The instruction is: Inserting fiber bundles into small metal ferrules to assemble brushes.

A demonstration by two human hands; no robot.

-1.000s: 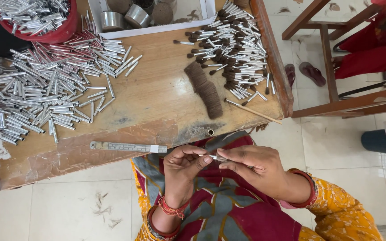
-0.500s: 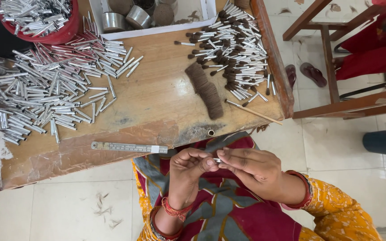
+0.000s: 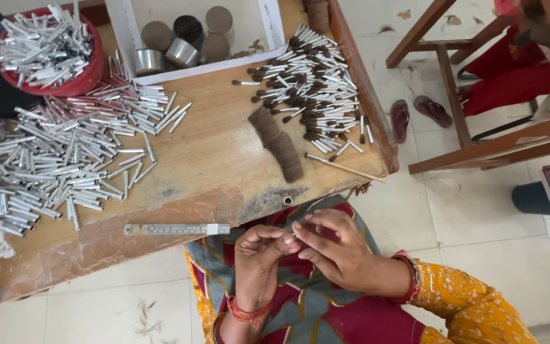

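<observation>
both hands have barely shifted: our left hand [image 3: 259, 261] and right hand [image 3: 332, 248] still pinch a tiny piece [image 3: 293, 238] between fingertips at 6 o'clock, below the table [image 3: 211, 159]. it could slip to the floor. tubes [image 3: 65, 165] lie at 9, brushes [image 3: 313, 89] at 12, ruler [image 3: 176, 229] nearby.

My left hand [image 3: 259, 255] and right hand [image 3: 332, 245] meet fingertip to fingertip above my lap, both pinched closed. My left wrist is bent upward; my right forearm enters from the right.
</observation>
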